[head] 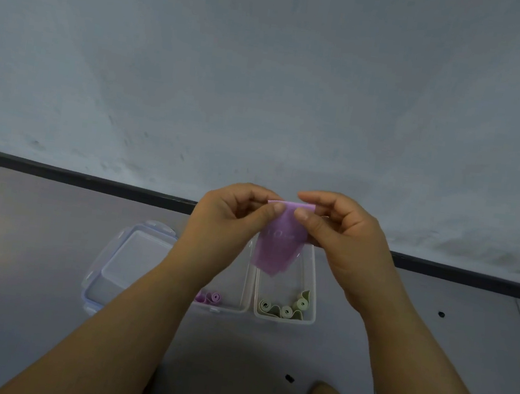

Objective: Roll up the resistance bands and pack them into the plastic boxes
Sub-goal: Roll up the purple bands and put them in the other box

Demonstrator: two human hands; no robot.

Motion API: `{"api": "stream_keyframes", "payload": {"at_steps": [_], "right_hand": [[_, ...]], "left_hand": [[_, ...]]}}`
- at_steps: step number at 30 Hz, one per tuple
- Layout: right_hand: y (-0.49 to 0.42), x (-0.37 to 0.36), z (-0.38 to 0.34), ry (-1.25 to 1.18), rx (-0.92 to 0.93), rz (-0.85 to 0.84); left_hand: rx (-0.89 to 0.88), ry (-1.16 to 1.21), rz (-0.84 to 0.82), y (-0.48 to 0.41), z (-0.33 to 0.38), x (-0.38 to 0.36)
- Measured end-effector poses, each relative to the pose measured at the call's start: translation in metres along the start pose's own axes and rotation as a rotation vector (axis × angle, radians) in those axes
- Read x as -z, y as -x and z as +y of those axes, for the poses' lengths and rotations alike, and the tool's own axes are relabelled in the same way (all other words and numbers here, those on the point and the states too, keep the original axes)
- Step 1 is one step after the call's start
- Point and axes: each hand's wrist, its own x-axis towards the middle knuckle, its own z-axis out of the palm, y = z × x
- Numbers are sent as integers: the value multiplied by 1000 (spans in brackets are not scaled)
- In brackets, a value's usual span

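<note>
Both bare forearms extend forward from the lower corners and converge at centre frame, hands raised side by side. Left hand (225,225) and right hand (345,240) each pinch the top edge of the purple band (275,251) between thumb and curled fingers.

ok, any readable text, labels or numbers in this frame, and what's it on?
White print on the purple band, pinched between the left hand and the right hand: too blurred to read.
Left plastic box, right plastic box, lid: no text visible.
</note>
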Motion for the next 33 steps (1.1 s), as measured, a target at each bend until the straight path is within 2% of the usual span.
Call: {"api": "stream_keyframes", "payload": {"at_steps": [8, 18, 23, 33], "right_hand": [[-1, 2, -1, 45, 0, -15], [1, 11, -11, -79, -114, -160], [1, 15, -12, -131, -137, -192], [4, 10, -10, 99, 27, -143]], "left_hand": [[-58, -93, -16, 2, 3, 1], [77, -12, -116, 3, 7, 3], [88, 17, -187, 4, 12, 7], [120, 32, -190, 6, 11, 8]]}}
